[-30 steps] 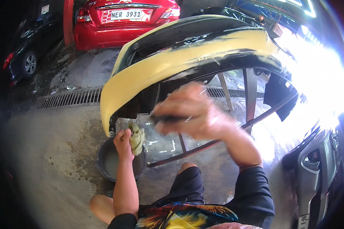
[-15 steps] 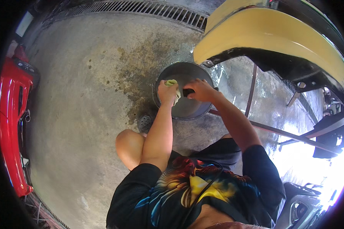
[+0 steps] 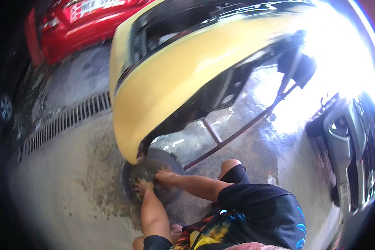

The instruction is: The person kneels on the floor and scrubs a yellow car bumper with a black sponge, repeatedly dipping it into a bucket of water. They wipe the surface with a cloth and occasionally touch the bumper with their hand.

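Both my hands are over a round dark basin (image 3: 177,166) of water on the floor, under the near end of a yellow car bumper (image 3: 166,87). My left hand (image 3: 142,186) is closed over the basin's left part, with a small bit of the pale green cloth (image 3: 136,194) seeming to show at its fingers. My right hand (image 3: 166,176) is just to its right, its fingers bent round a small black block that is mostly hidden. Blur softens both hands' fingers.
The bumper rests on a brown metal stand (image 3: 241,135). A floor drain grate (image 3: 71,123) runs behind it on the left. A red car (image 3: 79,31) stands far left, and a dark grey bumper (image 3: 341,154) is at the right. Wet concrete surrounds the basin.
My view has swung to the right, so the basin and bumper sit further left. My hands stay over the basin, lower and closer together, and the cloth shows less.
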### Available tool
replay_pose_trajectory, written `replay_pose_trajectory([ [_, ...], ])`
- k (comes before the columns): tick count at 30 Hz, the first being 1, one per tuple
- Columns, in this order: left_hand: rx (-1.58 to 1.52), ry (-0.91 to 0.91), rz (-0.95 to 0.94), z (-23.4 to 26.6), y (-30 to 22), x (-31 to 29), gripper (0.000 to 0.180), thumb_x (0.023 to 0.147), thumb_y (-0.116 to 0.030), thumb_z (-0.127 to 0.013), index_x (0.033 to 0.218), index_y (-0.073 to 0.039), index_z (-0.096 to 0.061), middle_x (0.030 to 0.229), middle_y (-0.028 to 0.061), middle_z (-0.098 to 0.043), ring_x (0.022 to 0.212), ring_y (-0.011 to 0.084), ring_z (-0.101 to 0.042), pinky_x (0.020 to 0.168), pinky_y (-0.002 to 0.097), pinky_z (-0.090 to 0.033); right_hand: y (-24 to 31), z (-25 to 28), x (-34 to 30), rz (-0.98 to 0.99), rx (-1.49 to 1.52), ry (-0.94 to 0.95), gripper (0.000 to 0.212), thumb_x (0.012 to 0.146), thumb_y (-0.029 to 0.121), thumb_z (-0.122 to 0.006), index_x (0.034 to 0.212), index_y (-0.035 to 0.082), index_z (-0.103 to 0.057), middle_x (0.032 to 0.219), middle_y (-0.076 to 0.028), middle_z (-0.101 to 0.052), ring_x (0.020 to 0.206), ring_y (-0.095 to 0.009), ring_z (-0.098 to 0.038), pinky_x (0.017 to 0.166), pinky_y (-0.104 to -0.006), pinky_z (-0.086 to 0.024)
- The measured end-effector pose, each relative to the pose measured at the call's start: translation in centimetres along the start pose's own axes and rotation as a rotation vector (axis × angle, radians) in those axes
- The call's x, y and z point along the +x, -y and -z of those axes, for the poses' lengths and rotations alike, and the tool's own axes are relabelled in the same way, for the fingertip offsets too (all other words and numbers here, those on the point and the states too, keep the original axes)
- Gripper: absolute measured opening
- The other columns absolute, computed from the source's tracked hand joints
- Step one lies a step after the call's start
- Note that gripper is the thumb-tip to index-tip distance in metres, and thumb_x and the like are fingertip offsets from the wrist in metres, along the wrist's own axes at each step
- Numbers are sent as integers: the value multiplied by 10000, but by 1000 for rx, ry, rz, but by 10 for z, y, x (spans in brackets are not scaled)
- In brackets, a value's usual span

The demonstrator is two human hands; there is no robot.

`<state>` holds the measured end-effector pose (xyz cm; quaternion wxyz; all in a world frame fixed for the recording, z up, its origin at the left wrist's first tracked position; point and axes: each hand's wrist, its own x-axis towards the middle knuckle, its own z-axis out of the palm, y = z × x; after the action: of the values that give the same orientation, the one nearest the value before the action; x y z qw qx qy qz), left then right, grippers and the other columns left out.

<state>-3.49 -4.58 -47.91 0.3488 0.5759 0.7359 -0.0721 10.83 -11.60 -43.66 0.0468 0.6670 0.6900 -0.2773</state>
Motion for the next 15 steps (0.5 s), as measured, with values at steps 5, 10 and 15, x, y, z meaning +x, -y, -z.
replay_pose_trajectory([
  [5,611,127,-491,-30,-6,2,798,863,-426,-791,1548,-138,-499,1621,199,-311,1466,415,-325,1153,603,-394,0,50,-70,230,25,-598,570,892,353,-772,1438,241,-649,1353,-96,-630,1215,-338,-595,976,-522,-497],
  [10,-133,278,-232,1,3,0,685,858,-365,-740,1463,-89,-577,1401,197,-527,1224,400,-545,1006,563,-497,-4,42,-86,349,77,-811,604,876,320,-793,1457,242,-645,1393,-94,-625,1225,-316,-596,977,-498,-496],
  [15,-931,146,-94,74,20,-57,591,845,-299,-678,1379,-46,-646,1138,178,-733,940,382,-745,847,550,-584,-7,35,-78,271,151,-826,622,871,297,-797,1472,249,-641,1383,-85,-635,1232,-309,-600,991,-494,-497],
])
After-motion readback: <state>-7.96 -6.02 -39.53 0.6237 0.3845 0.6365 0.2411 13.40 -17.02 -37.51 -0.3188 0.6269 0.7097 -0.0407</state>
